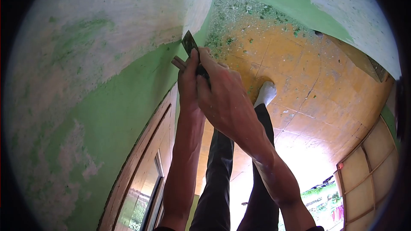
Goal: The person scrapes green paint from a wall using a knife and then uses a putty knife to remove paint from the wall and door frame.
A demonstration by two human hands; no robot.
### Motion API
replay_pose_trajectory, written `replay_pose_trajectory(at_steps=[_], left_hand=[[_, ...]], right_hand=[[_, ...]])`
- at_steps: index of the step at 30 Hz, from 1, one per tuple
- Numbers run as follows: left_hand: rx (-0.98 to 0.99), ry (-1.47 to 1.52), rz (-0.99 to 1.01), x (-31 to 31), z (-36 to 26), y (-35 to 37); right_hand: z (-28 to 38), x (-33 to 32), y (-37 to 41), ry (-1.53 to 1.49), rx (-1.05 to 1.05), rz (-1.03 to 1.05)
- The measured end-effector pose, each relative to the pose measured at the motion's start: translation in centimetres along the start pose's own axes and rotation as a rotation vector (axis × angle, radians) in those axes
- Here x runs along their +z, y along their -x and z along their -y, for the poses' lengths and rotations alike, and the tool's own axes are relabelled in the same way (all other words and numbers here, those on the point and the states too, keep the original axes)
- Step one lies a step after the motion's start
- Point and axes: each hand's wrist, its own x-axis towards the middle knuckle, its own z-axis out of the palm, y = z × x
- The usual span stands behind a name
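Observation:
Near the wall corner, my left hand [188, 83] is closed around a short stick-like piece [178, 63] whose end sticks out to the left. My right hand [220, 87] is closed on a scraper [189, 43] with a flat dark blade pointing up and left, and my left thumb lies against the blade's lower part. The blade tip is close to the green painted wall [132, 77], where its paint meets a bare whitish area. Between my hands, the scraper's handle is mostly hidden.
Green paint flakes [244, 10] lie on the orange tiled floor [295, 68] along the far wall. A wooden door frame [141, 154] stands at lower left. My foot in a white sock [267, 93] is on the floor. A panelled screen [364, 179] is at lower right.

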Motion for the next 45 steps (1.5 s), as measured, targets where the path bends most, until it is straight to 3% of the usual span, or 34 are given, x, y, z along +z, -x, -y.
replay_pose_trajectory(at_steps=[4,7,11,14,16,18,20,22,26,28,31,34,39,45], left_hand=[[0.132,-0.063,0.054,0.8,0.0,1.2],[0.019,0.063,0.052,1.1,-0.8,1.0],[0.054,0.014,0.147,0.8,-0.4,-0.6],[0.117,-0.067,0.030,3.1,-0.3,2.4],[0.014,-0.183,-0.241,3.3,-0.3,2.8],[-0.001,-0.292,-0.225,1.9,-0.3,2.8],[-0.059,-0.450,-0.139,1.8,-0.6,2.7],[-0.021,-0.477,-0.182,2.3,-0.4,2.5],[0.116,-0.677,-0.320,2.2,0.0,2.2],[0.129,-0.708,-0.327,2.0,-0.1,2.5],[0.147,-0.818,-0.286,1.7,-0.5,3.2],[0.107,-0.945,-0.228,1.9,-1.5,3.8],[0.331,-1.067,-0.308,1.4,-1.3,4.7],[0.393,-1.216,-0.332,-0.3,-0.1,6.5]], right_hand=[[0.9,0.3,0.6,-0.033,0.033,-0.039],[0.7,0.7,0.4,-0.042,0.027,-0.055],[0.2,0.4,-0.1,-0.041,0.068,-0.028],[-0.6,0.2,1.6,-0.090,0.103,-0.024],[-1.8,0.1,2.1,-0.128,0.144,0.001],[-3.2,-0.2,1.7,-0.801,0.462,0.165],[-3.6,0.5,1.9,-0.854,0.424,0.123],[-3.8,0.8,1.8,-1.031,0.548,0.112],[-4.9,1.0,0.3,-1.052,0.583,0.195],[-5.2,1.0,-0.3,-0.886,0.543,0.357],[-5.7,1.2,-1.2,-0.866,0.538,0.403],[-5.7,0.7,-1.2,-0.879,0.512,0.388],[-6.0,1.1,-2.2,-0.962,0.504,0.324],[-5.6,0.7,-2.8,-0.841,0.485,0.366]])
